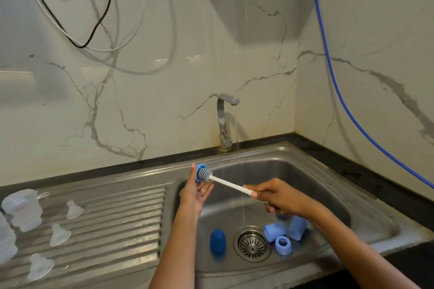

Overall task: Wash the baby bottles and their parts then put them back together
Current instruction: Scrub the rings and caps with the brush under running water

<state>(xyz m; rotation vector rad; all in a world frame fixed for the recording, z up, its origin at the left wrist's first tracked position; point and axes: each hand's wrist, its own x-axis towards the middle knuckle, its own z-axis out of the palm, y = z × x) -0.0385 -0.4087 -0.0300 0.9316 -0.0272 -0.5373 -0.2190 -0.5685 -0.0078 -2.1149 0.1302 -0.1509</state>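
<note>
Baby bottle parts lie spread over a steel sink unit [328,171] set into a dark countertop [387,185] in a corner of white marble-veined wall [164,91]. The ribbed drainboard [117,218] fills the near left; the basin takes the middle and right. A blue hose [333,77] runs down the right wall, and a black cable [103,16] and a white cable [138,30] loop across the far left wall. A steel tap [223,119] stands at the far rim of the basin, and a thin stream of water [238,143] falls from it.

On the drainboard's left edge stand clear bottles [22,209], partly cut off by the frame. Three clear teats [60,234] sit just right of them, apart from one another.

In the basin, left of the drain strainer [252,244], a dark blue cap [217,240] stands upright. Right of the strainer two pale blue caps [298,227] lie close together, with a pale blue collar ring [283,245] just in front.

The left hand [195,192] grasps a blue collar ring [199,172] between thumb and fingers, raised over the basin's left rim. The right hand [279,199] is clenched round the white handle of a bottle brush [230,183], whose grey bristle head sits in the ring's opening.

No brand, label or writing can be read anywhere.
</note>
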